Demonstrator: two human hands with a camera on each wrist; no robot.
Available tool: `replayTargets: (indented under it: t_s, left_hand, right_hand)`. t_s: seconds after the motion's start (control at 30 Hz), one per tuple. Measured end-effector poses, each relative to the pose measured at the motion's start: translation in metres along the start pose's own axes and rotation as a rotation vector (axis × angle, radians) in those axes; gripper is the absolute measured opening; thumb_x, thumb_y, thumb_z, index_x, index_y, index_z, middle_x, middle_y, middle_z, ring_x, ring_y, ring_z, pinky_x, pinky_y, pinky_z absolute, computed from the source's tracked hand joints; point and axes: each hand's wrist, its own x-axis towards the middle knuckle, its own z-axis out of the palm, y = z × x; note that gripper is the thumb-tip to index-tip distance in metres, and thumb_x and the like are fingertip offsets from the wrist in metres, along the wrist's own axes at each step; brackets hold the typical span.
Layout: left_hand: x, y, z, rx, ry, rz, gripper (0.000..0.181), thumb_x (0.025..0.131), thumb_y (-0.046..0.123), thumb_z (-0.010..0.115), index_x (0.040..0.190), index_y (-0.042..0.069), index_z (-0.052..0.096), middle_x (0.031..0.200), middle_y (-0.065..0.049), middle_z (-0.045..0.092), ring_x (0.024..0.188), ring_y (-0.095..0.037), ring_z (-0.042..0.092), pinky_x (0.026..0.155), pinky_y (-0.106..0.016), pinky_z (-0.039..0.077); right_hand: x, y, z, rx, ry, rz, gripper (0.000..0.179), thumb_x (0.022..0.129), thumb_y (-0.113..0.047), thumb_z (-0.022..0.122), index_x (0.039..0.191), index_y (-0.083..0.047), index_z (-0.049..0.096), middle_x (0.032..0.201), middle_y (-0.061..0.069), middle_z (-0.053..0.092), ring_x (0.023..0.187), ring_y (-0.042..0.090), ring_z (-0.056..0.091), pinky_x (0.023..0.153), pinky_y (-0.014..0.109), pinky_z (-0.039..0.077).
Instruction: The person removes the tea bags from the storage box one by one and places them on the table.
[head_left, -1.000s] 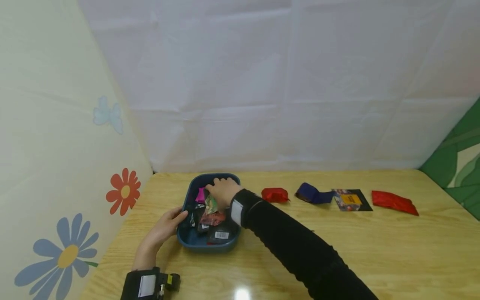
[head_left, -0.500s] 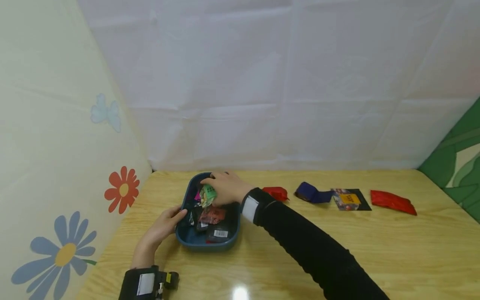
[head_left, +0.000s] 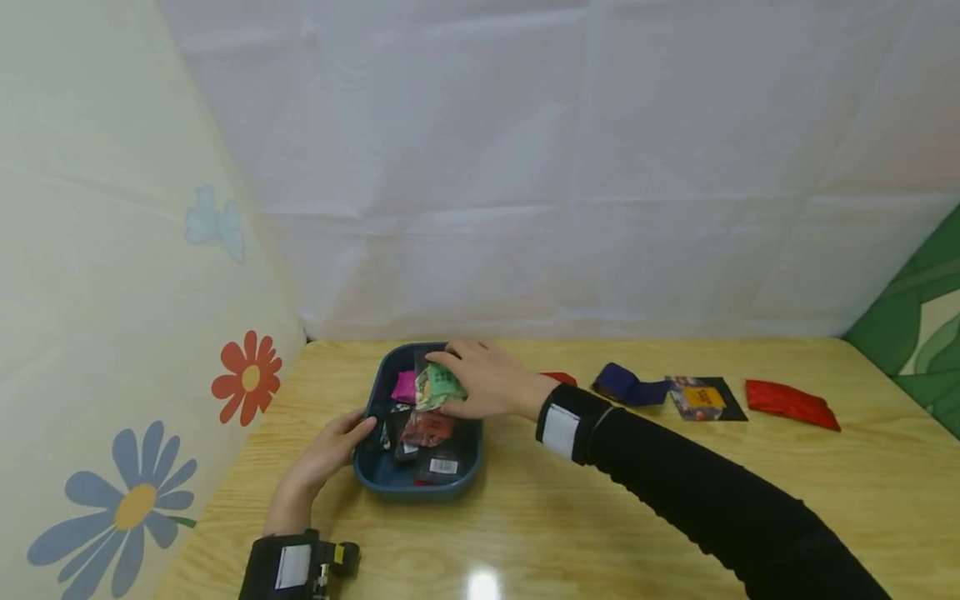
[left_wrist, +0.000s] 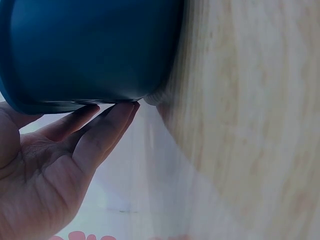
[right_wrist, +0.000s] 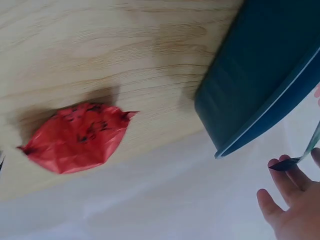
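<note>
A dark blue plastic bin (head_left: 415,494) stands on the table. My left hand (head_left: 327,454) grips its left rim, thumb over the edge; in the left wrist view the fingers (left_wrist: 107,132) lie along the outer wall. Over the back right of the bin, my right hand (head_left: 491,383) pinches a small green snack packet (head_left: 442,383); in the right wrist view only its thin dark edge (right_wrist: 287,164) shows by the fingers. Inside the bin lie a pink packet (head_left: 405,387), a reddish packet (head_left: 429,429) and a black packet with a barcode (head_left: 444,468).
Right of the bin, a row of wrappers lies on the wooden table (head_left: 600,517): a red packet (right_wrist: 80,142), partly hidden by the right wrist in the head view, a dark blue wrapper (head_left: 630,387), a dark printed packet (head_left: 703,398) and a flat red packet (head_left: 793,405).
My right hand has come up and moved right from deep in the bin, bringing the green packet with it. The left hand stays on the rim.
</note>
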Motion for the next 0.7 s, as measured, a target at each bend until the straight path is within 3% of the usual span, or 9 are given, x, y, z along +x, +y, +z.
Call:
replayTargets:
  t_s: [0.27,0.7]
  left_hand:
    - [-0.001,0.0,-0.001,0.001,0.006,-0.006,0.051,0.108,0.02,0.041,0.146,-0.013,0.034,0.14,-0.033,0.047,0.121,-0.037,0.054,0.096,-0.05,0.05]
    - [-0.003,0.001,0.001,-0.006,-0.001,0.014,0.052,0.108,0.02,0.042,0.146,-0.014,0.033,0.141,-0.035,0.045,0.122,-0.038,0.054,0.095,-0.05,0.05]
  right_hand:
    - [-0.025,0.015,-0.01,0.033,0.016,0.036,0.083,0.089,-0.051,0.068,0.155,-0.016,0.032,0.149,0.014,0.043,0.137,0.032,0.039,0.115,0.051,0.027]
    - [-0.067,0.043,-0.014,-0.015,0.02,0.05,0.082,0.089,-0.049,0.07,0.154,-0.013,0.035,0.145,0.018,0.044,0.134,0.035,0.042,0.113,0.055,0.028]
